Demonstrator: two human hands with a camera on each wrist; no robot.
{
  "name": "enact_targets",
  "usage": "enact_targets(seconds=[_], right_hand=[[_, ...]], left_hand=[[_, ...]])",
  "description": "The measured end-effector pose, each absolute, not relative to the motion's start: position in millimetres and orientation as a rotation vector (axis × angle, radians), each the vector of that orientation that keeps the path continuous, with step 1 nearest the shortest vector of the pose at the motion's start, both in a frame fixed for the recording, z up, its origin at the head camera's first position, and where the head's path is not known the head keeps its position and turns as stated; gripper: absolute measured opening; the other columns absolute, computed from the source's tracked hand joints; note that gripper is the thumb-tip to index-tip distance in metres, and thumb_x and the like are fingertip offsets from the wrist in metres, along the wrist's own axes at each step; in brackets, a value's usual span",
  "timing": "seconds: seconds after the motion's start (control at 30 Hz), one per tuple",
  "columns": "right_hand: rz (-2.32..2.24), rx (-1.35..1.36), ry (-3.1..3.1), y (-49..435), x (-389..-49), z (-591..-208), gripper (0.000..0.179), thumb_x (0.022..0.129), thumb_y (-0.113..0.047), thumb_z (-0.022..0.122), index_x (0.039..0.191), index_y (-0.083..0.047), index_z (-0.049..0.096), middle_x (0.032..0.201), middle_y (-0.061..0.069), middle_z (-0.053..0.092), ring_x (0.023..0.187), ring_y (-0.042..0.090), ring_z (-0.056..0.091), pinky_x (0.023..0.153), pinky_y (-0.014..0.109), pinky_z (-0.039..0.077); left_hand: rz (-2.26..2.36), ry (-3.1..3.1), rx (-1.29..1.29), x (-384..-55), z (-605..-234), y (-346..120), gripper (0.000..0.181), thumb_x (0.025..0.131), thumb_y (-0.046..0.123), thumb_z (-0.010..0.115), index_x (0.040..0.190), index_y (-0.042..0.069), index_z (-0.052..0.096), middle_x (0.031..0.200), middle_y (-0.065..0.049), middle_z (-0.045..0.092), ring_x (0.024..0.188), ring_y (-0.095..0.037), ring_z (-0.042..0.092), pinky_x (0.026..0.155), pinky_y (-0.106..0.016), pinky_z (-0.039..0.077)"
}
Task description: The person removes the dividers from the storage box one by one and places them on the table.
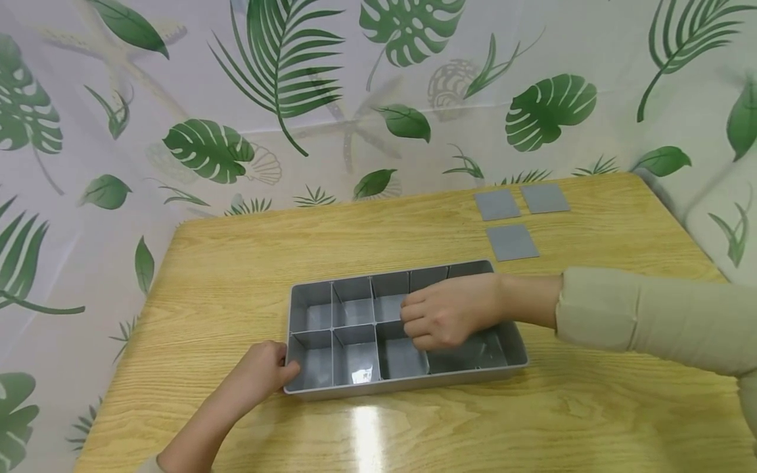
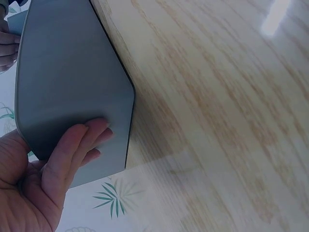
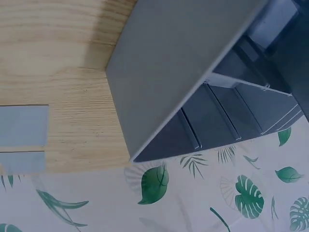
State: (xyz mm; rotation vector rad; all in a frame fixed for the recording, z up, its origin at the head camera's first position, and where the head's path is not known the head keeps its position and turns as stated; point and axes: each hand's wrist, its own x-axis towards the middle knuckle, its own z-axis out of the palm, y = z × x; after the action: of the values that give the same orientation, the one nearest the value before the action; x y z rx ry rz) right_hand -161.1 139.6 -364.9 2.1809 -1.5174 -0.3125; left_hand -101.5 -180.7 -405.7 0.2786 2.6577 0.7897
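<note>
A long grey tray (image 1: 408, 382), split by thin dividers into several square compartments, stands on the wooden table. My left hand (image 1: 266, 371) grips its left end: the thumb hooks over the rim, and in the left wrist view the fingers (image 2: 72, 150) lie along the outer wall. My right hand (image 1: 449, 312) is over the tray right of centre, fingers curled down at a grey divider (image 1: 424, 360) in the near row. The fingertips there are hidden under the hand. In the right wrist view the tray's wall (image 3: 149, 87) shows, but no hand.
Three flat grey square plates, one of them the nearest plate (image 1: 512, 242), lie on the table (image 1: 248, 263) behind the tray at the right. A leaf-printed cloth (image 1: 331, 138) hangs behind the table. A wider undivided compartment (image 1: 473, 355) is at the tray's near right.
</note>
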Motion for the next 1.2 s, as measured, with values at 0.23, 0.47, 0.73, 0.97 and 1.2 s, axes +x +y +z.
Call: enact_targets(seconds=[0.23,0.47,0.73,0.97,1.2], right_hand=[[-0.258,2.193,-1.535,140,-161,-355,0.012,0.084,-0.005,0.059,0.076,-0.014,0.057,0.074,-0.004,0.050,0.074,0.016,0.047,0.082,0.028,0.044],[-0.102,2.195,-1.561,142,-160,-341,0.015,0.084,0.001,0.055,0.075,-0.010,0.056,0.072,-0.002,0.049,0.071,0.017,0.044,0.079,0.028,0.044],[-0.026,2.146,-1.598,154,-161,-326,0.023,0.092,0.003,0.041,0.076,-0.007,0.054,0.074,0.002,0.050,0.073,0.018,0.044,0.075,0.030,0.042],[-0.082,1.993,-1.669,168,-161,-323,0.037,0.098,0.004,0.025,0.075,-0.006,0.052,0.071,0.002,0.044,0.070,0.019,0.042,0.071,0.030,0.042],[-0.161,1.880,-1.748,184,-165,-318,0.033,0.097,0.006,0.029,0.077,-0.003,0.053,0.072,0.004,0.045,0.071,0.020,0.040,0.071,0.031,0.042]], left_hand=[[0.786,2.660,0.279,-101,-405,-180,0.034,0.077,0.004,0.054,0.054,0.014,0.032,0.049,0.005,0.033,0.046,-0.008,0.028,0.045,-0.020,0.022],[0.780,2.649,0.256,-100,-404,-181,0.034,0.078,0.005,0.054,0.054,0.014,0.032,0.049,0.005,0.032,0.046,-0.008,0.028,0.045,-0.020,0.022],[0.786,2.643,0.240,-100,-406,-181,0.033,0.078,0.006,0.055,0.055,0.014,0.033,0.051,0.004,0.034,0.047,-0.009,0.030,0.046,-0.021,0.024],[0.766,2.650,0.245,-100,-405,-181,0.034,0.079,0.007,0.056,0.055,0.014,0.034,0.051,0.003,0.036,0.048,-0.009,0.031,0.046,-0.021,0.025],[0.755,2.670,0.262,-100,-406,-179,0.031,0.078,0.007,0.055,0.054,0.013,0.036,0.049,0.002,0.041,0.046,-0.009,0.035,0.046,-0.021,0.027]])
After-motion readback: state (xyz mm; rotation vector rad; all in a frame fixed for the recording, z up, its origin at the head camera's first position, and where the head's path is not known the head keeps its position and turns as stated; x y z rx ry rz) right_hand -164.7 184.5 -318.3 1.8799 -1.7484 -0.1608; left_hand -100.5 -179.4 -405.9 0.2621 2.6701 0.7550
